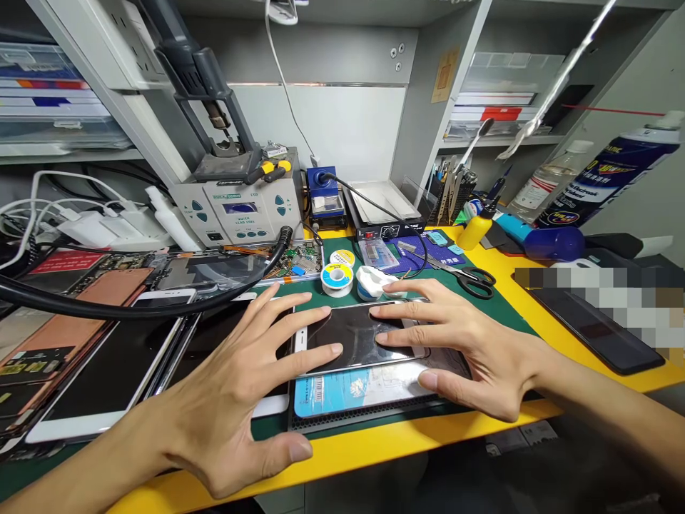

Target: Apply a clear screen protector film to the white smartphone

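A white-framed smartphone (353, 332) with a dark, glossy screen lies sideways in front of me. Beneath it is a blue and white flat sheet or pack (342, 391) with a barcode, resting on a dark perforated pad (364, 414). My left hand (235, 385) is spread, its fingertips touching the phone's left part and its thumb out over the table edge. From the other side my right hand (465, 343) rests spread fingertips on the screen's right part, thumb near the blue and white sheet. Neither hand grips anything.
Several phones (112, 357) and circuit boards lie at left. A hot-air station (240, 207) stands behind, its black hose (133, 310) crossing forward. Solder spool (337, 278), scissors (476, 282) and a heating plate (385, 207) sit beyond the phone. Spray can (604, 171) and another phone (594, 321) are at right.
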{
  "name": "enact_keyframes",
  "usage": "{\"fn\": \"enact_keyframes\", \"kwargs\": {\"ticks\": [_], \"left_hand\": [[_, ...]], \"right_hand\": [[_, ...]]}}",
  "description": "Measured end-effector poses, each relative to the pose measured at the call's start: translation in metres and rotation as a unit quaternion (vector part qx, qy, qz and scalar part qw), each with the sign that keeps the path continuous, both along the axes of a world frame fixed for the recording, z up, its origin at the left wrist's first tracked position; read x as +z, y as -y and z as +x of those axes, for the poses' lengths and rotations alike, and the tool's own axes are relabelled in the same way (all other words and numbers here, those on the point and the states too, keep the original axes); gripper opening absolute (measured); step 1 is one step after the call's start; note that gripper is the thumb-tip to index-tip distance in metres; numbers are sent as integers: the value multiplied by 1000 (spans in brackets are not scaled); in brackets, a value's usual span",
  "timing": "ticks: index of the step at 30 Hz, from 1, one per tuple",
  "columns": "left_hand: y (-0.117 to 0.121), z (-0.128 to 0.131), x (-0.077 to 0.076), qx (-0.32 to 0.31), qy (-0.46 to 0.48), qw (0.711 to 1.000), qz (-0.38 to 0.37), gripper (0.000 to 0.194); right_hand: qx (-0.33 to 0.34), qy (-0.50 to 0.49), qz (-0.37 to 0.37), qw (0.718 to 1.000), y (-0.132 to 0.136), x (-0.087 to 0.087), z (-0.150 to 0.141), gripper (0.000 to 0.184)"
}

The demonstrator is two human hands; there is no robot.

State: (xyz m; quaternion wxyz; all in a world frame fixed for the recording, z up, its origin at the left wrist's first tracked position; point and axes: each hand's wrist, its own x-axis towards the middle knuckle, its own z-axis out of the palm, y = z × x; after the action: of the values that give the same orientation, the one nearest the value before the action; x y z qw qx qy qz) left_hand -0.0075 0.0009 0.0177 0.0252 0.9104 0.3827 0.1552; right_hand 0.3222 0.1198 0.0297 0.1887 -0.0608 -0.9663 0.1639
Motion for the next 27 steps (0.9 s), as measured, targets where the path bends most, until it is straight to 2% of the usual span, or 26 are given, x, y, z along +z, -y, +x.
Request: {"fn": "enact_keyframes", "kwargs": {"ticks": [15,21,27], "left_hand": [[-1,4,1,1,26,1000,-11,77],[-2,4,-2,-7,40,999,17,74],[-2,2,-1,-9,70,997,35,74]], "right_hand": [[3,-16,-11,1000,1,1,-4,51],[13,-49,-23,998,-3,-1,-2,48],[-27,-107,-45,993,-12,-4,0,36]]}}
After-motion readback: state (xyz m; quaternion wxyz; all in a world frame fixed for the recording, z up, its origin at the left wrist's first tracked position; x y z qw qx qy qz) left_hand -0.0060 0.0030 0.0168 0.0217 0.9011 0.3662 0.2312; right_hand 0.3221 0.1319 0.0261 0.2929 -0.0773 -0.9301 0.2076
